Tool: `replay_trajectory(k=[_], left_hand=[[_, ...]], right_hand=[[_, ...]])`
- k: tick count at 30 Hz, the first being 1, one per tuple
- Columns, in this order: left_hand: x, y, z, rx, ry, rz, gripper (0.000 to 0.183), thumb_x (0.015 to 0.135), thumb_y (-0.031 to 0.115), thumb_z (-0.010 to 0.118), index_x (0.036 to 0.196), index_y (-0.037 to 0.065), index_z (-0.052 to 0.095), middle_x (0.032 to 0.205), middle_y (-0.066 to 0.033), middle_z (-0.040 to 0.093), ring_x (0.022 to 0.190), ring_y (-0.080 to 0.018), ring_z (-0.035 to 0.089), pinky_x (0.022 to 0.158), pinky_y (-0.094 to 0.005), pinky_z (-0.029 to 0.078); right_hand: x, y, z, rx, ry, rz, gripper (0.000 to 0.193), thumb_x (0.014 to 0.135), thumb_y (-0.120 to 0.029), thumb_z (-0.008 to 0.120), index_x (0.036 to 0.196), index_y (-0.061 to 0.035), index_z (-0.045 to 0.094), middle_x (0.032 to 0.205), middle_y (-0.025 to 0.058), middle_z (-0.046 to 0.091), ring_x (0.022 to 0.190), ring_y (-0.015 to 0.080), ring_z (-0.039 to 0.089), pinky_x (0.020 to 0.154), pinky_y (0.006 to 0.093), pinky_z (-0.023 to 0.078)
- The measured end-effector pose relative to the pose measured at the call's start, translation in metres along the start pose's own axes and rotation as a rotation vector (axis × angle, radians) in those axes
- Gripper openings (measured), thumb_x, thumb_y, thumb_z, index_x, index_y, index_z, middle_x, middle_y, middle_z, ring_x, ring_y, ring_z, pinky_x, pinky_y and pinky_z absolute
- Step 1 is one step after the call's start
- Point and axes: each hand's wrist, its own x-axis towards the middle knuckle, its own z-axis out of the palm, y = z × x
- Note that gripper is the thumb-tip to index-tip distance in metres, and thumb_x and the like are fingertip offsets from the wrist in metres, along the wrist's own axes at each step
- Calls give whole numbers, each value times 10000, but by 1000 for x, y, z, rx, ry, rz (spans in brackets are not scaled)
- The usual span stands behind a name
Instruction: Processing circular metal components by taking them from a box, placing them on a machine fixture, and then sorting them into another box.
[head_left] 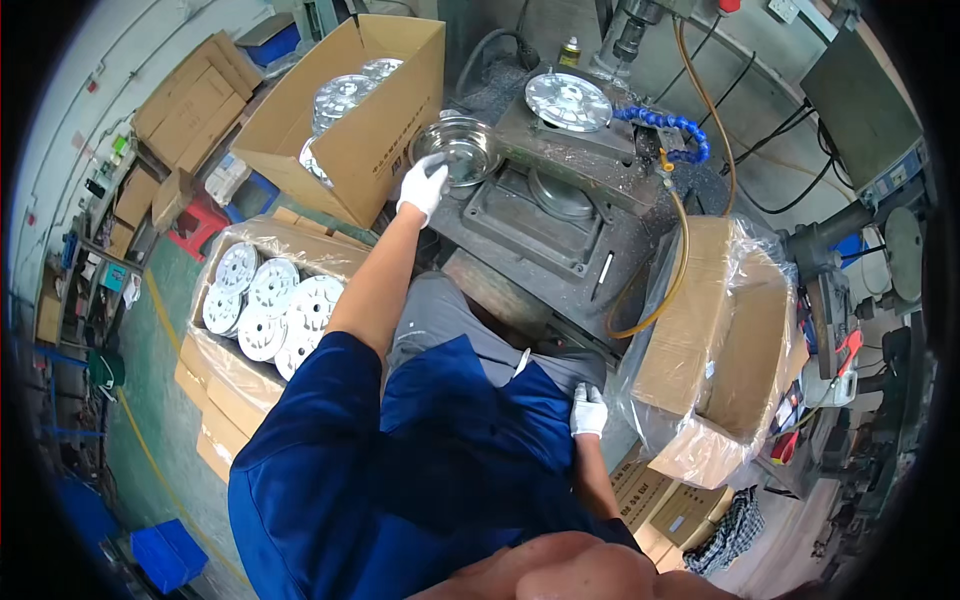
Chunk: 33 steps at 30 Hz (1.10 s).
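Note:
At the near-left rim of a shiny metal bowl point(458, 150) is my white-gloved left hand point(424, 188). Its fingers are bent together at the rim, and some fingertips are hard to make out. My right hand point(589, 412), also gloved, lies beside my right thigh with its fingers stretched out and nothing visible in it. A round silver metal disc point(568, 101) with cutouts sits on the raised machine fixture point(520, 137), apart from both hands. A pen-like stick point(603, 275) lies on the machine table point(470, 222).
A tall carton point(400, 125) holds metal discs at the left. More discs point(262, 332) fill a plastic-lined box beside my left arm. An open lined carton point(690, 330) stands at the right. A blue segmented hose point(680, 125) and a yellowish hose point(684, 270) curve near the fixture.

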Motion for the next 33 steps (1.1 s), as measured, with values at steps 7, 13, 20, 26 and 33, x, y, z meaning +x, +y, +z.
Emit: replay_trajectory(k=[7, 13, 20, 26, 33], left_hand=[[-29, 87, 35, 805, 634, 228, 867, 863, 551, 648, 1520, 77, 340, 1289, -267, 554, 1176, -429, 566, 999, -506, 458], [-6, 218, 121, 767, 255, 276, 943, 852, 717, 550, 1477, 29, 394, 1403, -264, 486, 1271, -390, 535, 1055, -451, 449], [38, 224, 153, 918, 115, 217, 837, 799, 726, 574, 1213, 2, 652, 1212, -206, 681, 1135, -333, 660, 960, -403, 526], [53, 208, 151, 942, 125, 254, 812, 908, 676, 492, 1257, -45, 623, 1236, -275, 639, 1225, -378, 592, 1043, -424, 453], [59, 208, 153, 925, 137, 243, 782, 915, 672, 487, 1144, -50, 680, 1170, -283, 660, 1169, -394, 618, 994, -435, 480]], right_hand=[[1, 13, 15, -114, 117, -45, 505, 975, -409, 557, 1183, 36, 674, 1151, 274, 671, 1106, 413, 632, 972, 424, 484], [0, 4, 13, -181, 129, -125, 410, 972, -386, 555, 1083, -26, 718, 1079, 255, 687, 1020, 422, 650, 912, 460, 506], [-10, 2, 6, -153, 155, -147, 545, 976, -420, 546, 1165, 76, 670, 1166, 301, 654, 1128, 429, 619, 1017, 435, 463], [-11, 8, 8, 4, 103, -44, 449, 981, -383, 570, 1105, 29, 699, 1116, 261, 684, 1061, 408, 648, 944, 426, 494], [-3, -7, 8, -182, 115, -163, 441, 980, -385, 540, 1080, 16, 694, 1081, 271, 680, 1019, 433, 640, 916, 459, 498]])
